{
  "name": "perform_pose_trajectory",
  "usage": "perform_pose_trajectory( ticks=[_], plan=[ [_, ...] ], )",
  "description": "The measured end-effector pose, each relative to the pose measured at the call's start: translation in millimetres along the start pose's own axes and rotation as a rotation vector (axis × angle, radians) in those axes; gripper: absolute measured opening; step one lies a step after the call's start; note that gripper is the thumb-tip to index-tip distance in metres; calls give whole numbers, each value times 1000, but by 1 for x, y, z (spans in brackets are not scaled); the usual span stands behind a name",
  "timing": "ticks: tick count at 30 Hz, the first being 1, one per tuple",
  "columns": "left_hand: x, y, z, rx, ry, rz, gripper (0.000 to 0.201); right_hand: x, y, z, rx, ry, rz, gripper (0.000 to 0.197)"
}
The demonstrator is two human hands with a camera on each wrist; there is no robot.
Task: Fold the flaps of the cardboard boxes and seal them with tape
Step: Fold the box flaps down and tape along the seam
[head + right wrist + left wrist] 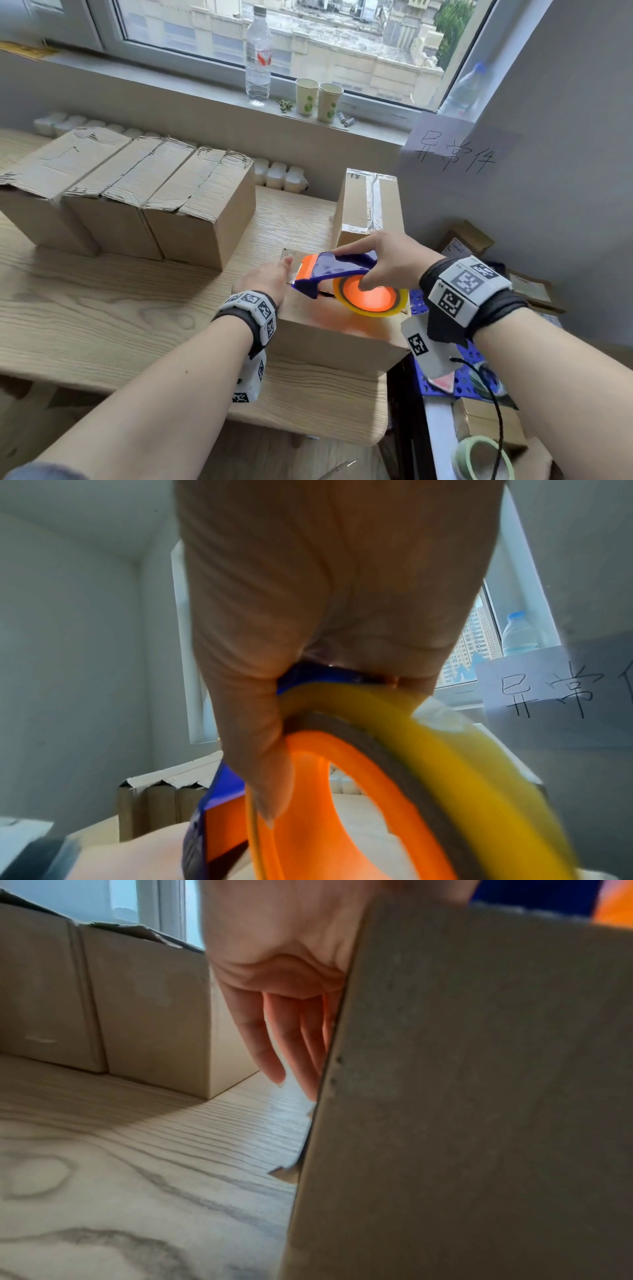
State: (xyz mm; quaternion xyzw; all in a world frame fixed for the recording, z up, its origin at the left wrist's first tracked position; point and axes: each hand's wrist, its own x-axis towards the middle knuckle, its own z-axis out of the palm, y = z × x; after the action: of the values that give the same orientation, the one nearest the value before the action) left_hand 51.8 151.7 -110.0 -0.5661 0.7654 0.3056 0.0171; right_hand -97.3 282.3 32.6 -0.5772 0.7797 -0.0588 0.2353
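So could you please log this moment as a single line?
right hand grips tape dispenser over near box | left hand steadies its left side | seam untaped

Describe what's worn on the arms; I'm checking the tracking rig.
Bare forearms, no sleeves. Each wrist carries a black strap with a white block printed with black square fiducial markers: left wrist band, right wrist band. White marker tabs hang beneath both. A thin black cable trails from the right one.

A light wooden table (102, 308) carries five cardboard boxes (198, 212) and small white bottles (277, 176)
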Motion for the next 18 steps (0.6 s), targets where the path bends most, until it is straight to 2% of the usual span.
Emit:
perform_pose_trajectory(
  ticks=[7, 11, 13, 16, 18],
  plan=[
    [-1, 3, 0, 62, 0, -26, 81, -46, 47, -27, -85, 0, 109, 67],
    [5, 3, 5, 12, -11, -24, 87, -48, 48, -19, -104, 8, 88, 67],
    [1, 2, 3, -1, 5, -19, 83, -44, 44, -17, -126, 9, 77, 67],
    [-12, 9, -3, 107, 119, 94, 65, -39, 40, -14, -176, 8, 71, 67],
    [-19, 15, -5, 293, 166, 240, 65, -37, 38, -13, -188, 6, 65, 67]
  ],
)
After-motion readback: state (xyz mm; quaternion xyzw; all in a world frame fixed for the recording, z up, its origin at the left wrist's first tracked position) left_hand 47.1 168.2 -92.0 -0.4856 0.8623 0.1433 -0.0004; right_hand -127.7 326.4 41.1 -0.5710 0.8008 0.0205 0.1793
